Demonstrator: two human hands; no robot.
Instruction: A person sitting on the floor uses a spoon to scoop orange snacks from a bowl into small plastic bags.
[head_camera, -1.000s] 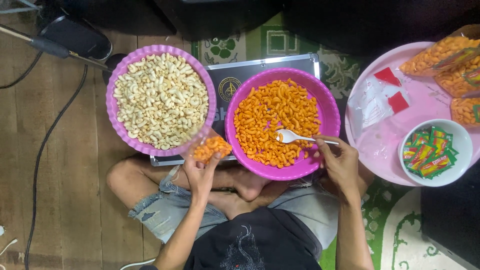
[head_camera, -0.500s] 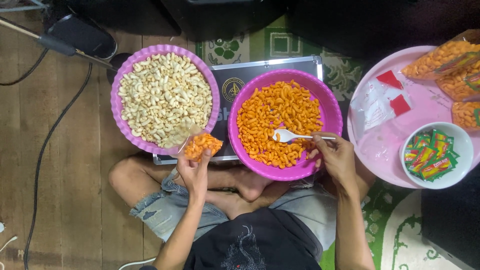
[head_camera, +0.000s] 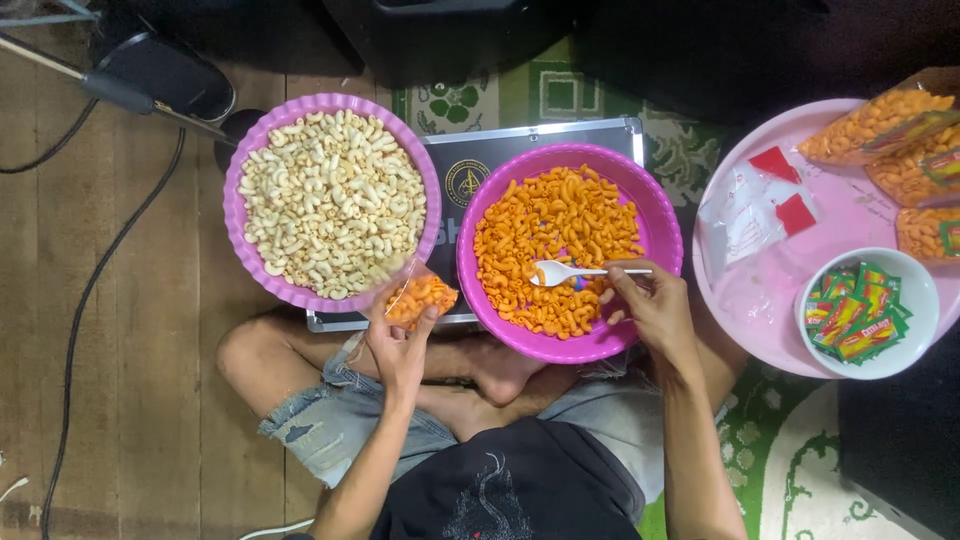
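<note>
Left hand (head_camera: 398, 345), centre frame: fingers closed around small clear plastic bag of orange snacks (head_camera: 420, 297), below purple bowl of pale curls (head_camera: 331, 201). Right hand (head_camera: 652, 310): pinching white plastic spoon (head_camera: 572, 272) over magenta bowl of orange curls (head_camera: 567, 250).

Wooden plank floor (head_camera: 130, 330) beneath me, bearing black cables (head_camera: 85, 300), a green patterned rug (head_camera: 690, 150), and a dark metal-edged case (head_camera: 530, 160) supporting my two bowls.

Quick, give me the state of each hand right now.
Left hand: closed on a small clear bag of orange snacks.
Right hand: closed on a white plastic spoon over the magenta bowl.
</note>
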